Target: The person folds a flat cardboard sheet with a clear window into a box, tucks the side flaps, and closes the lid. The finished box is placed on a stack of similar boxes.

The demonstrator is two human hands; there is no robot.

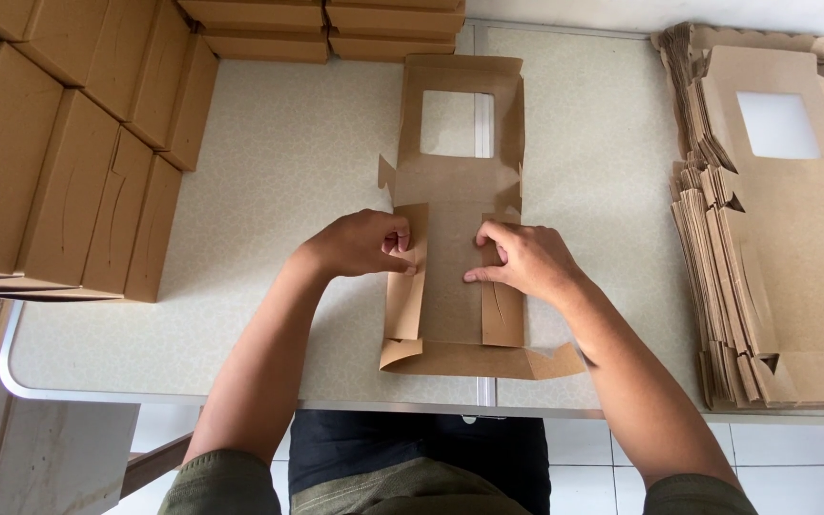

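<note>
Cardboard box blank point(455, 286), matte brown, runs twelve-to-six; my left hand point(364, 243) and right hand point(522, 259) seemingly pinch its side flaps.

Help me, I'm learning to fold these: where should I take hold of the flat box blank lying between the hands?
Probably the two long side flaps of the box blank, one from each side. They already stand partly folded inward, and the left hand and right hand pinch them near the middle crease with their fingers, away from the window panel.
</note>
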